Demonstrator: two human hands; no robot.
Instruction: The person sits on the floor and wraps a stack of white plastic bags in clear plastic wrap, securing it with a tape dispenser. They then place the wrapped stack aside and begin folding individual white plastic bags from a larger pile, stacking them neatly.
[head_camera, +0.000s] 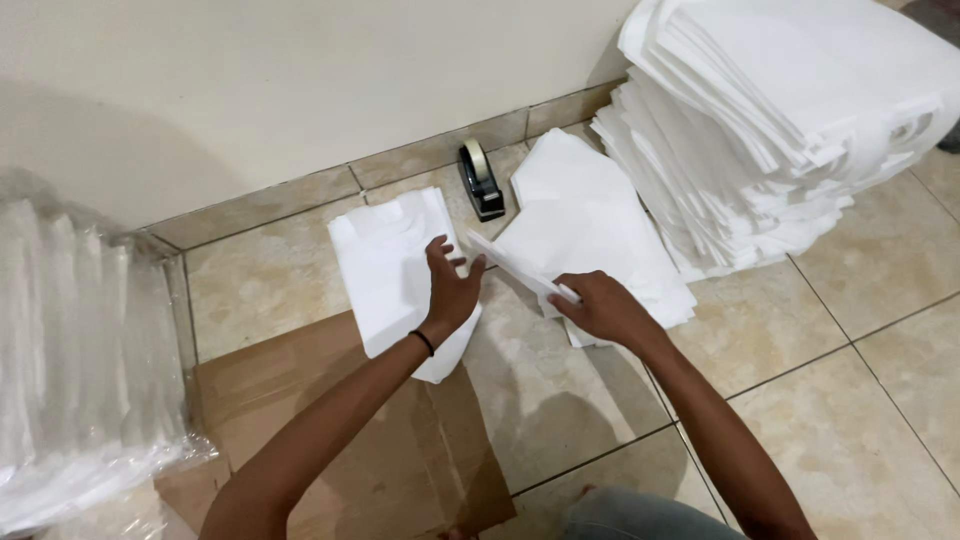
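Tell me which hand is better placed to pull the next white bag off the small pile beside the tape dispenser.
Probably the right hand: it already pinches a flat white bag at the small white pile beside the black tape dispenser. The left hand rests on the folded white bag over the brown cardboard sheet.

Single head-worn view, looking steeply down at tiled floor (850, 400), facing the wall (250, 90), near arm's length
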